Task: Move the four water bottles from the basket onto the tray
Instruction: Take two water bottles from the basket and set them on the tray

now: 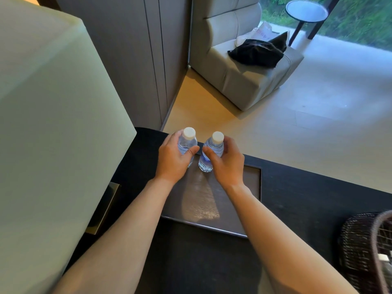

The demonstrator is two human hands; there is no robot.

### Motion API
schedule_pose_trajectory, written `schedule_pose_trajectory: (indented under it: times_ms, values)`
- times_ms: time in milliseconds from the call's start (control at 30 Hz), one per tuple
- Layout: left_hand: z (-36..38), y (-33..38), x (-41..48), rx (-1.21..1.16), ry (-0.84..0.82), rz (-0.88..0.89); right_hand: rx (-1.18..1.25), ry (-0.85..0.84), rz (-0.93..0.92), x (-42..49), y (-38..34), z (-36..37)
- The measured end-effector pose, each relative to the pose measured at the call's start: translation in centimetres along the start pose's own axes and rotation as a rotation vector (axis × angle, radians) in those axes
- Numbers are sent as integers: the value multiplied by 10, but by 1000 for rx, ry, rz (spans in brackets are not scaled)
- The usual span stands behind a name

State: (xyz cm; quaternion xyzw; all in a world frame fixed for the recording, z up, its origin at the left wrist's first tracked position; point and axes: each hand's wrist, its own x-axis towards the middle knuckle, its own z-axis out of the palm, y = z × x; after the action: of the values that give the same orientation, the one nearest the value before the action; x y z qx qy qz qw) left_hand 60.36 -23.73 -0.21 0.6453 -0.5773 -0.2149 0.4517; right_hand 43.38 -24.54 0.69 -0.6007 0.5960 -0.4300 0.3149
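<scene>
Two small clear water bottles with white caps stand upright side by side at the far end of the dark rectangular tray (pixel 252 183). My left hand (pixel 172 160) is wrapped around the left bottle (pixel 187 140). My right hand (pixel 227 163) grips the right bottle (pixel 214 148), whose base touches the tray. The dark woven basket (pixel 360 249) sits at the right edge of the view; something white shows inside it, but I cannot tell what.
The tray lies on a dark wooden tabletop (pixel 297 187). A large pale lampshade (pixel 53 124) fills the left side, with its brass base (pixel 106 206) beside the tray. Beyond the table are the light floor, a grey armchair (pixel 244 75) and a round side table (pixel 306 11).
</scene>
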Motion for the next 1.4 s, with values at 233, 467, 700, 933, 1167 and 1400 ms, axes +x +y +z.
schedule_pose_trajectory:
  times_ms: [233, 467, 700, 933, 1167, 1400]
  values:
    - [-4, -6, 4, -2, -28, 5, 1, -6, -10, 4, 2, 3]
    - [-7, -8, 6, -23, -71, -10, -24, -49, -18, 5, 4, 0]
    - [-9, -5, 3, -75, -103, -51, -25, -68, 5, 5, 2, 0]
    - [-12, -3, 2, -67, -142, -103, -34, -79, 33, 2, -4, -2]
    - [-17, 2, -5, -6, -121, -199, -135, -87, 66, -6, -7, -9]
    - [-33, 24, -53, 33, -49, -273, -320, -94, 106, -49, -7, -38]
